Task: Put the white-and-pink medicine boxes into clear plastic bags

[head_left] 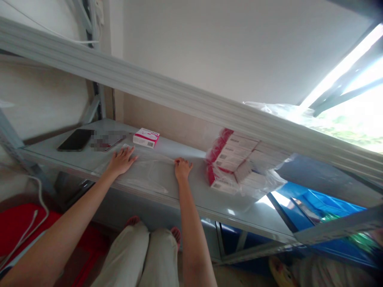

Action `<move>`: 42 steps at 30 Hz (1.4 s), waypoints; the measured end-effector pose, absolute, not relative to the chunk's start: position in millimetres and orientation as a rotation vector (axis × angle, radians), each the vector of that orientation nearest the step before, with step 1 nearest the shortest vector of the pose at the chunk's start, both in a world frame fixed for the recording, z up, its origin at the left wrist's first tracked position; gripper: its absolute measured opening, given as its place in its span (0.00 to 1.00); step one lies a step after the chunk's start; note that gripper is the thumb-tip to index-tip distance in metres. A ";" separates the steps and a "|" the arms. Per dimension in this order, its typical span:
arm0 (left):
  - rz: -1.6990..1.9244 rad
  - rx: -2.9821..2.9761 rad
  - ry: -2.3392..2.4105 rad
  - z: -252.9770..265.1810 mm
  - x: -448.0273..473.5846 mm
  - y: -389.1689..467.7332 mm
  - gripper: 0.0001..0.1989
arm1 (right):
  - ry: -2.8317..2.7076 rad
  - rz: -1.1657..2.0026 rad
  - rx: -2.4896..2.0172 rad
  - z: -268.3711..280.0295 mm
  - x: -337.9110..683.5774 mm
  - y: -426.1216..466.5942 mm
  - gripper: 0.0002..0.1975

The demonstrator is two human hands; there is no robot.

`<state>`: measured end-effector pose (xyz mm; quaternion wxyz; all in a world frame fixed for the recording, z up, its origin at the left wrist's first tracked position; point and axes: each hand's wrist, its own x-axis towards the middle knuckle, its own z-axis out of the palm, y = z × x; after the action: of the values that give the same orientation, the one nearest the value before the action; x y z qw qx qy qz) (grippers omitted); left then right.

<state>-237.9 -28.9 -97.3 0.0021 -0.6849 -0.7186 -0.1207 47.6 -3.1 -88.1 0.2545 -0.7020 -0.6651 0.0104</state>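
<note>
A clear plastic bag point(149, 173) lies flat on the grey shelf point(196, 191) in front of me. My left hand point(121, 161) rests palm-down on its left part with the fingers spread. At its right edge, the curled fingers of my right hand point(182, 169) hold the film, and a taut crease runs towards them. Just behind the bag sits a small white and pink box point(146, 137), closed and lying flat. To the right, a clear bag holds several similar boxes point(229, 159) stacked together.
A black smartphone point(76, 140) and a flat blurred-out item point(109, 141) lie at the shelf's left end. An upper shelf beam point(167, 97) crosses above my hands. Blue bins point(326, 203) stand at lower right, near a red seat point(20, 223) at lower left.
</note>
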 end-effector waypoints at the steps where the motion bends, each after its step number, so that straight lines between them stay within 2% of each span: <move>1: -0.376 -2.149 -2.259 -97.4 -238.1 -28.6 0.32 | -1.811 0.033 -1.911 -88.6 47.3 -2.6 0.13; 9: -0.363 -2.159 -2.249 -98.7 -239.4 -27.6 0.32 | -1.783 0.006 -1.858 -85.8 45.3 -6.5 0.14; 14: -0.374 -2.166 -2.227 -98.2 -239.7 -28.1 0.31 | -1.975 -0.088 -1.762 -83.5 43.5 -10.6 0.10; 22: -0.383 -2.164 -2.222 -101.9 -242.3 -24.9 0.31 | -1.888 -0.078 -1.830 -84.4 42.6 -11.5 0.14; 26: -0.519 -2.033 -2.159 -101.5 -240.1 -26.3 0.30 | -1.835 0.017 -1.818 -81.8 43.3 -14.1 0.15; 31: -0.842 -1.885 -1.831 -81.8 -226.6 -47.5 0.25 | -1.707 0.001 -1.687 -69.1 50.2 -38.3 0.19; 36: -1.125 -1.949 -1.594 -58.2 -217.2 -69.8 0.24 | -1.715 -0.187 -1.641 -51.3 100.6 -79.0 0.18; 42: -1.161 -1.979 -1.551 -26.3 -200.2 -74.7 0.23 | -1.704 -0.326 -1.910 -17.4 209.3 -104.1 0.16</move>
<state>-200.2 -74.7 -26.3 0.1851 -0.7021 -0.5505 -0.4119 209.3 -104.1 -17.4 0.2767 -0.7113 -0.6346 -0.1215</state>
